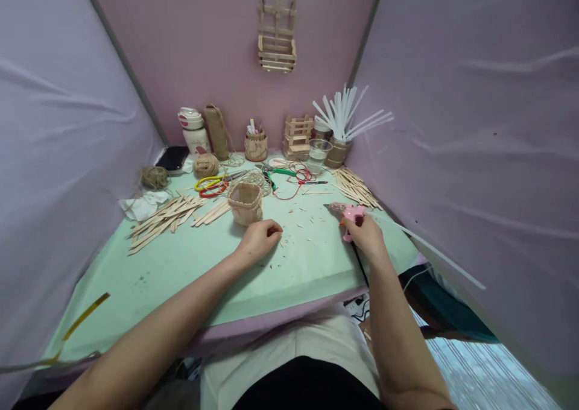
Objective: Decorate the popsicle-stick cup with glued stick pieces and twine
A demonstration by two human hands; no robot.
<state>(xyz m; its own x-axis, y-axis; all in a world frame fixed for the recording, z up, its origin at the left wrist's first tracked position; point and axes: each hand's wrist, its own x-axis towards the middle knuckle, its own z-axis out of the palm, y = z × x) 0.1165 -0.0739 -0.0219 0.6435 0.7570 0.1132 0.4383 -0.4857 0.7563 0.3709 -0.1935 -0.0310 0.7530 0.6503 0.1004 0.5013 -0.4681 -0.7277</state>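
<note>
My right hand (pixel 368 236) grips a pink hot glue gun (pixel 353 213) at the right of the table, its nozzle pointing left. A long white glue stick (pixel 446 258) sticks out of the gun's back, and a black cord hangs below. My left hand (pixel 261 239) rests on the table with fingers curled together; whether anything is in them is hidden. Just behind that hand stands a small woven-looking pot (pixel 245 205) with a braided rim. Tiny wood scraps (pixel 309 239) lie between my hands.
Wooden sticks lie in piles at the left (pixel 165 217) and right (pixel 357 188). Behind the pot are scissors (pixel 211 186), green-handled pliers (pixel 283 171) and twine (pixel 205 165). A water cup (pixel 318 154) and a pot of white glue sticks (pixel 338 154) stand at the back right.
</note>
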